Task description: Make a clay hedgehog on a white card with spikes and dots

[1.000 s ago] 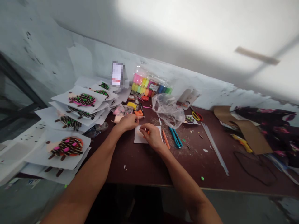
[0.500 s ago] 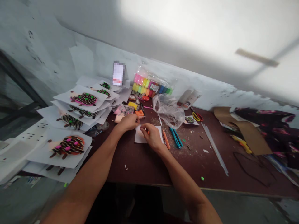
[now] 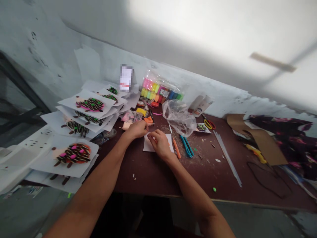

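Right hand (image 3: 160, 144): thumb and fingers nearly together; any held piece indiscernible.
Left hand (image 3: 139, 128): fingers curled; hold hidden.
White paper (image 3: 148, 147): on table (image 3: 151, 178), beneath right hand; could skid if nudged.
Orange stick (image 3: 176, 148): just beside paper; wrist contact could roll it.

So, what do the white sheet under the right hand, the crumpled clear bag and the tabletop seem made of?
White sheet: likely matt paper or card, being thin, flat, unshiny.
Bag: probably glossy plastic film, see-through with creased highlights.
Tabletop: perhaps laminate, smooth brown.
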### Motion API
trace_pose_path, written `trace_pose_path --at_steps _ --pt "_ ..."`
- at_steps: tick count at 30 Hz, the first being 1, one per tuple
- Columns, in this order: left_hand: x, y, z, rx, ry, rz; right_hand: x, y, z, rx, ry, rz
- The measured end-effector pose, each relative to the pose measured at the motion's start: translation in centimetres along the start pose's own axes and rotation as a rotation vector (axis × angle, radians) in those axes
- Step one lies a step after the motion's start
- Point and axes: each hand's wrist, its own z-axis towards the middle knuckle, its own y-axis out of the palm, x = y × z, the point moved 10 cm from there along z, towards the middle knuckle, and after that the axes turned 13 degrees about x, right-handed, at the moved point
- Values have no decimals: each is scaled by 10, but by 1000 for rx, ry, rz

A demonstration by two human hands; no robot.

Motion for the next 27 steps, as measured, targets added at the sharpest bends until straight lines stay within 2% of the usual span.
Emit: trace_pose_path --at_steps 6,18,27 --pt "0 1 0 -11 -2 -17 4 3 0 4 28 -5" --pt "-1 1 1 -2 -2 -17 3 13 4 -102 34 -248" --pt "0 1 0 -21 5 -14 -3 15 0 -169 -4 -290"
